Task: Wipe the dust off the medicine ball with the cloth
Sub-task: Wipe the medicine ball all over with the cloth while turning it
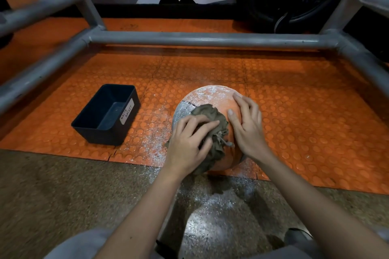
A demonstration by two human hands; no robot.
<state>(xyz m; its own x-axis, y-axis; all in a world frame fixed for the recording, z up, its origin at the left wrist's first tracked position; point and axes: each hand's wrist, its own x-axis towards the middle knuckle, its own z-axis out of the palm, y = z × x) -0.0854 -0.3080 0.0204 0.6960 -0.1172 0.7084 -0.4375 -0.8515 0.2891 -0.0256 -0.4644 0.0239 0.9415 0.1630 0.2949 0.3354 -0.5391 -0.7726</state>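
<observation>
Medicine ball (pixel 212 99) lies under both hands at the near edge of an orange mat (pixel 294 101), with the cloth (pixel 212 114) bunched over its top and near-left side. The left hand (pixel 189 143) has the grip: its fingers curl into the crumpled cloth and hold it against the ball, folds spilling out past the fingertips and down below the palm. The right hand (pixel 247 126) holds nothing; it lies flat on the ball's right side just beside the cloth, fingers straight and slightly spread, pointing away from the person. Both forearms reach in bare from the lower edge of the view. The cloth is a soft grey-brown rag, deeply wrinkled, with a loose frayed strand at its right edge. The ball is round and orange with a fine pebbled skin and a paler grey panel on its left; white dust (pixel 151 141) speckles its far top and lies scattered on the mat left of the ball and on the speckled stone floor (pixel 63 195) in front of it. The mat looks rubbery, laid in tiles covered with raised round studs. Well to the left of the ball stands a dark rectangular open-topped bin (pixel 101 134) with a white label (pixel 127 114) hand-lettered "WASTE BASKET". Grey metal tubes of a frame (pixel 210 39) run across beyond the ball and along both sides.
</observation>
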